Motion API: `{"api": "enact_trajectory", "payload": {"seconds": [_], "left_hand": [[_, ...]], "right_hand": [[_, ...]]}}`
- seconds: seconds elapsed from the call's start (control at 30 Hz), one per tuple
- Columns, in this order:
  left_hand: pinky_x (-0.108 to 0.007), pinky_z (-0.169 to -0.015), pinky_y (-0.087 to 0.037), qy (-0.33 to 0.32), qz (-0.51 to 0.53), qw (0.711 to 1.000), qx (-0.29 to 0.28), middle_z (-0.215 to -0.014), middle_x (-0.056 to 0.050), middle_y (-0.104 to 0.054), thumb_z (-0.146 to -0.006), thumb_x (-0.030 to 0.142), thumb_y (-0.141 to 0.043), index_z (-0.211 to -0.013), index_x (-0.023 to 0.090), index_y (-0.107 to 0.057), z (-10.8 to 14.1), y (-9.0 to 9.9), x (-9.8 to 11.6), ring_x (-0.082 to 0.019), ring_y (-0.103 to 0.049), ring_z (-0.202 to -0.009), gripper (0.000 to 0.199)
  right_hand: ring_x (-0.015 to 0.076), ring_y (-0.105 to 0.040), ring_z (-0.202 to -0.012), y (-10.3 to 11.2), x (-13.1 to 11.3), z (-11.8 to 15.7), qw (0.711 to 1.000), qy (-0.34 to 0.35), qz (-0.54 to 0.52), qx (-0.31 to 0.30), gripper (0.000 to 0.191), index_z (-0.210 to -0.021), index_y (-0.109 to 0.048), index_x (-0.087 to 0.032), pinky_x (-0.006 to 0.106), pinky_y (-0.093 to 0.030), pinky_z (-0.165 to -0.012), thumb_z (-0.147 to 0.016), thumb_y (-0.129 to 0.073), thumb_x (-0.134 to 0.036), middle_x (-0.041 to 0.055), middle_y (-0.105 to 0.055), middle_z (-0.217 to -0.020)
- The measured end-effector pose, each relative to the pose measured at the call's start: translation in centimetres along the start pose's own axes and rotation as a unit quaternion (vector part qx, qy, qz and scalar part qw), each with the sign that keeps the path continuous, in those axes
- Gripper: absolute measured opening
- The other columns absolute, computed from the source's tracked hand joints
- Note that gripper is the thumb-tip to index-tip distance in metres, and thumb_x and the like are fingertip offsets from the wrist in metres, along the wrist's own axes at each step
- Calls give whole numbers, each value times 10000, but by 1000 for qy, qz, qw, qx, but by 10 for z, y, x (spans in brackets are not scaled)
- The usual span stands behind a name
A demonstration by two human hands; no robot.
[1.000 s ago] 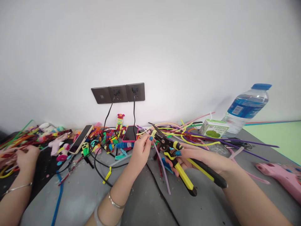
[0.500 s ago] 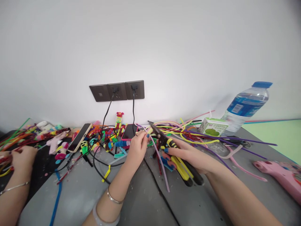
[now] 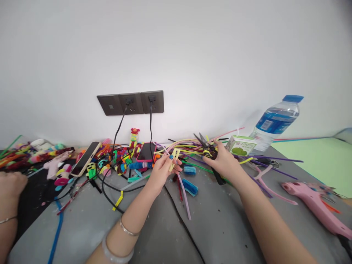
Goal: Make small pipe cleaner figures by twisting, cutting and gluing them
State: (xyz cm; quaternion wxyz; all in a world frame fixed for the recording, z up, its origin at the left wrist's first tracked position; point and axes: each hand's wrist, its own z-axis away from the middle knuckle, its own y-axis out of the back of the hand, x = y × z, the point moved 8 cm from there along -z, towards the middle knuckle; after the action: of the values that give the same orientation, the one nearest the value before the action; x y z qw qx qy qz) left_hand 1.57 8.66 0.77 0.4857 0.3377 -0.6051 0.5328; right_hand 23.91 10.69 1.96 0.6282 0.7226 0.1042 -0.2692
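Your left hand pinches a bent pale-yellow strip; your right hand grips the open-bladed cutters near the carton.

Right hand carried the black-and-yellow cutters away from the left hand, over to the pipe-cleaner pile near the carton; blades went from together to spread. Blue fuzzy pieces, mostly covered before, got exposed. Pale-yellow folded strip at left hand's fingertips came into clear view. Co-worker's hand shifted toward left edge.
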Motion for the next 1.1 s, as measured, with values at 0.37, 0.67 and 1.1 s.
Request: {"api": "enact_trajectory", "payload": {"seconds": [0.37,0.67,1.1], "left_hand": [[-255,-616,-498,-16,-118,989,-85,-813,-61,-651,-806,596,-620,-751,146,-597,1,-16,-5,-140,-633,-666,455],[-272,-638,-526,5,-132,984,-117,-890,-97,-677,-808,627,-601,-848,140,-637,4,-24,-11,-189,-670,-780,490],[-260,-661,-505,-48,-195,977,-75,-931,-76,-661,-800,280,-642,-908,152,-638,2,-15,-3,-168,-621,-816,167]], "right_hand": [[214,-637,-786,-11,-76,31,893,214,-366,-150,358,-986,-664,-190,335,-510,-715,-885,-515,-500,67,-696,-857],[109,-505,-577,-18,-76,37,843,151,-428,-288,390,-792,-592,-178,249,-407,-560,-748,-717,-544,-4,-615,-685],[120,-469,-520,-3,-29,36,888,122,-244,-370,265,-761,-627,-190,241,-346,-499,-763,-694,-446,-35,-547,-554]]}}
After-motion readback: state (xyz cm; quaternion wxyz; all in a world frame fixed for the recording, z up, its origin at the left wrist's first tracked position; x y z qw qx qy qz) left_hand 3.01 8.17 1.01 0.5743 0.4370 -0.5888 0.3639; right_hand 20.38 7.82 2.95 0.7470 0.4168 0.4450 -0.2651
